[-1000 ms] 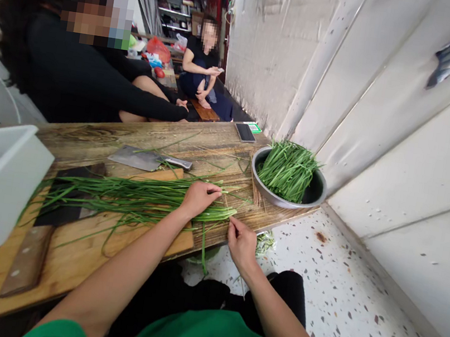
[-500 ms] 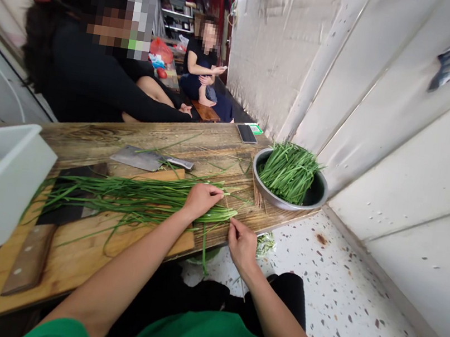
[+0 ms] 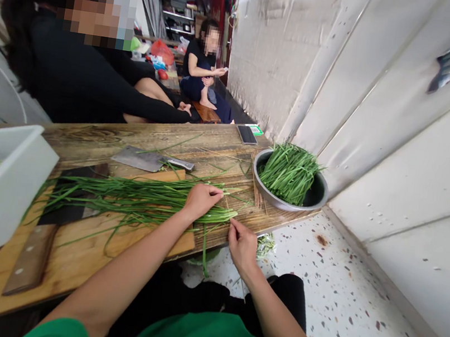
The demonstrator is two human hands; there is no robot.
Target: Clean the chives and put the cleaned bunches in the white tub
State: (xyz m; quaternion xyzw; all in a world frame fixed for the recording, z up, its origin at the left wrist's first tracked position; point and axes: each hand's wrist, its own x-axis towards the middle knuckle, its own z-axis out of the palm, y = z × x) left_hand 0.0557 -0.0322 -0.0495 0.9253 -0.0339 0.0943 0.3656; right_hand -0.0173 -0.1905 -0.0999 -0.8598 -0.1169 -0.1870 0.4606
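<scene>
A long bunch of garlic chives (image 3: 136, 195) lies across a wooden cutting board, pale cut ends to the right. My left hand (image 3: 202, 201) rests over the bunch near those ends, thumb and fingertips pinched together on chives. Close by, my right hand (image 3: 242, 244) is closed in a pinch at the tip of the nearer pale ends; whatever sits between its fingers is too small to make out. Under the leaves lies a dark-bladed cleaver with a wooden handle (image 3: 30, 259). A few loose leaves hang over the table's front edge.
Beyond the board (image 3: 79, 265) lies a second cleaver (image 3: 146, 159). A metal bowl (image 3: 317, 198) of chives stands right, beside thin sticks (image 3: 257, 196) and a phone (image 3: 247, 134). A white bin (image 3: 7, 181) holds more greens. Two people (image 3: 66, 71) sit behind the table.
My hands and the chives stay in place. The nearer person across the table has leaned slightly to the left.
</scene>
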